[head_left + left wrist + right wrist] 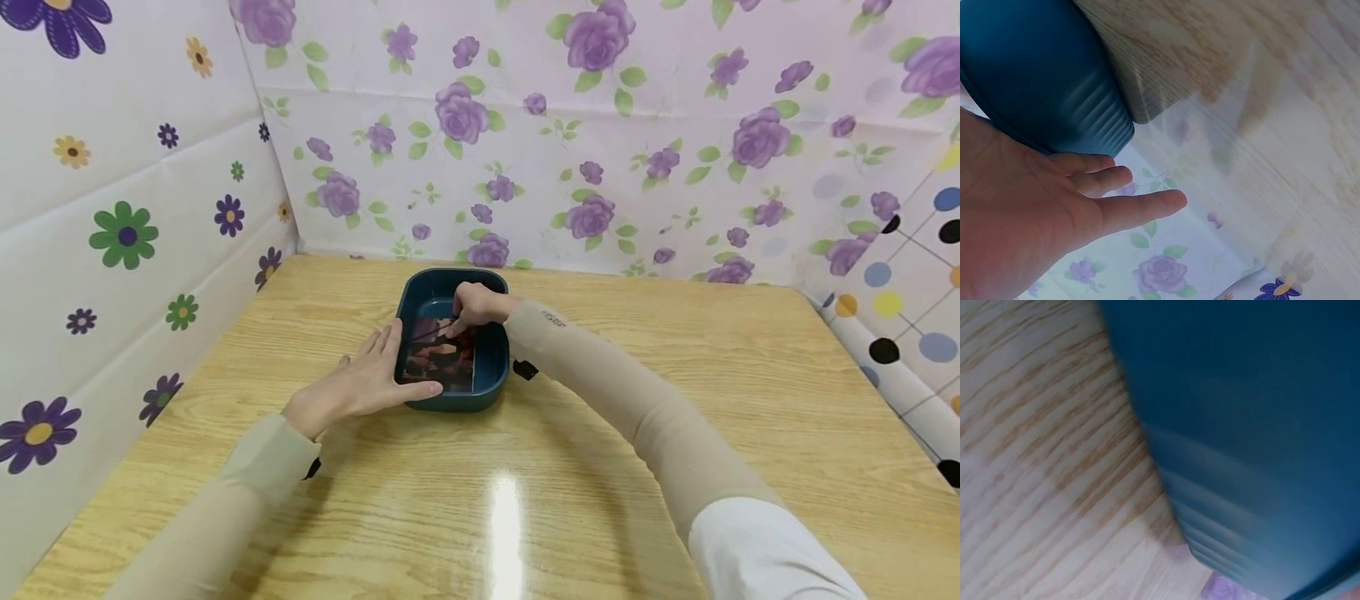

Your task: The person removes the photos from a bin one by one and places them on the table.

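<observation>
We saw the print (438, 367) inside the box (453, 403), below the right fingers (467, 297) and toward the near side of them. We judged that it was thin and light, easy to crease, and perhaps a little slippery; an edge close to these fingers seemed the best place to take hold. The box stood on the bench (675, 350), beside the left fingers (1138, 209). It looked stiff, smooth and not heavy to us, so a careless push could slide it, and its rim offered a good hold. The right fingers were curled and reached down to the print; whether they pinched it or only touched it, we could not tell. The left fingers were straight and spread along the box's outer side, with the left thumb (422, 389) across the near rim.
</observation>
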Demonstrator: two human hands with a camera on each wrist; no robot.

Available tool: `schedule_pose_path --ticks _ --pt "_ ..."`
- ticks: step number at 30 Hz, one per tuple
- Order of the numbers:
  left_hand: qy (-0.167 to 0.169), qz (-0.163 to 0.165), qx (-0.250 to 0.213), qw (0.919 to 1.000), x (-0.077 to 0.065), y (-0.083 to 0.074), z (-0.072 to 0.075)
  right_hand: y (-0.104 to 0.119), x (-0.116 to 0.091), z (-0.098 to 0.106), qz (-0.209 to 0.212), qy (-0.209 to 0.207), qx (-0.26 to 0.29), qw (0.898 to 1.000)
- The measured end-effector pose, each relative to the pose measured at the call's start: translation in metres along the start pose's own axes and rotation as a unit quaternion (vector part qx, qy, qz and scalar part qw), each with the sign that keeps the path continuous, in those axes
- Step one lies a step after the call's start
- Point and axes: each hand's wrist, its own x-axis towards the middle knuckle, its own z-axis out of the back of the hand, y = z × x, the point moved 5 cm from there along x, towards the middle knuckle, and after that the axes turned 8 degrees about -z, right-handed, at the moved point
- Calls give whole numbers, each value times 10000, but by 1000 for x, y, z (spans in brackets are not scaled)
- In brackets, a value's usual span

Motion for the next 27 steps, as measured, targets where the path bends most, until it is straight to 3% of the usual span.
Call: schedule_pose_path --ticks 9,15,21,27 --pt "-16 10 -28 10000 1 0 -2 1 -1 -2 71 -251 -223 9994" --pt "-26 1 6 10000 1 0 -2 2 -3 0 346 -640 -39 9973" --pt "1 50 -23 10000 3 -1 -2 4 -13 8 611 -598 1053 9908" --pt "52 71 -43 10000 4 1 -1 3 -24 19 554 -235 2351 9701"
